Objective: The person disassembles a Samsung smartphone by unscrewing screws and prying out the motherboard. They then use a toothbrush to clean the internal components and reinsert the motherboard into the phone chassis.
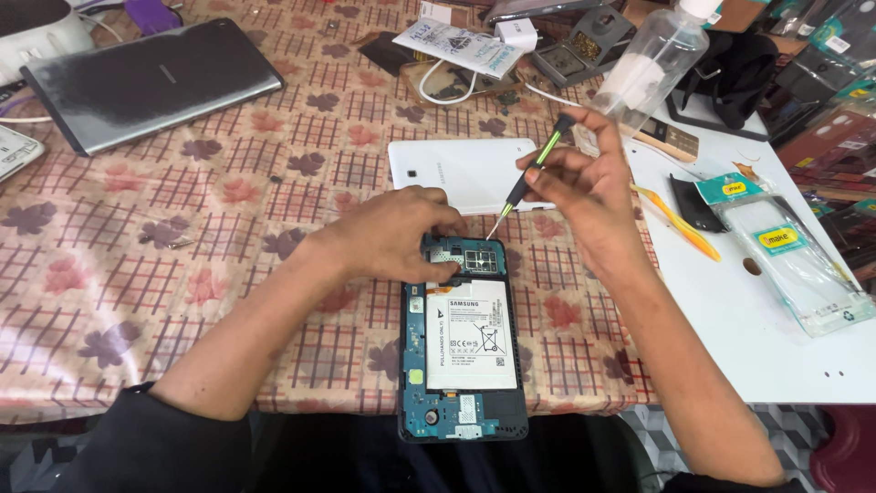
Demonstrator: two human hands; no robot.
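Note:
An opened tablet (463, 351) lies face down at the table's near edge, its white battery and blue circuit board exposed. My left hand (394, 233) rests on its top left corner, fingers pressing the frame. My right hand (584, 183) holds a thin black and green screwdriver (529, 178), tip pointing down at the top of the board. The tablet's white back cover (456, 169) lies just behind, partly hidden by both hands.
A large dark tablet (151, 82) lies at the far left. A clear plastic bottle (652, 64), a small parts tray (584, 46), papers and cables sit at the back. An orange pry tool (680, 224) and packaged phone cases (794, 260) lie on the white board at right.

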